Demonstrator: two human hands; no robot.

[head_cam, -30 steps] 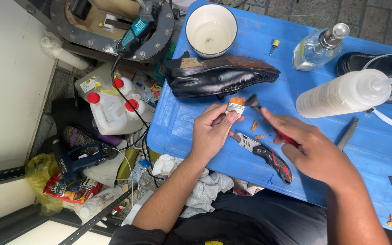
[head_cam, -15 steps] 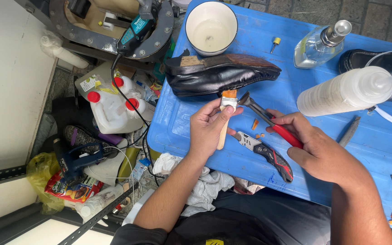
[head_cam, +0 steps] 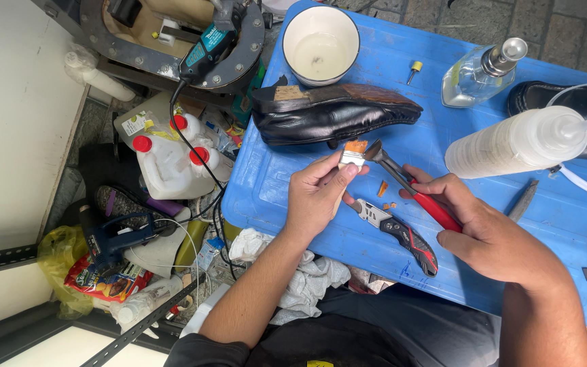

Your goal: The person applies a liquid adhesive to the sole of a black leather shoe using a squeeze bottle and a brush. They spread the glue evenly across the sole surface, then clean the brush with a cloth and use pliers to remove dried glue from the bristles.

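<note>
My left hand [head_cam: 317, 194] grips a small brush [head_cam: 352, 153] with orange-stained bristles, held upright over the blue plastic table [head_cam: 273, 183]. My right hand [head_cam: 484, 228] holds red-handled pliers [head_cam: 409, 187], whose dark jaws sit right beside the brush's bristle tip. A black leather shoe [head_cam: 334, 115] lies on its side just beyond both hands, sole facing up. A folding utility knife [head_cam: 399, 234] with a black and red handle rests on the table below the hands. Small orange scraps [head_cam: 383, 190] lie between the knife and the pliers.
A white bowl [head_cam: 321, 44] stands at the back. A glass bottle [head_cam: 477, 71] and a large white squeeze bottle [head_cam: 521, 143] lie to the right, near a second black shoe [head_cam: 572, 102]. White jugs with red caps [head_cam: 168, 160], a power tool [head_cam: 208, 44] and clutter fill the floor left.
My left hand has turned the brush more upright and lifted it slightly toward the shoe. The pliers' jaws have come closer to the bristle tip.
</note>
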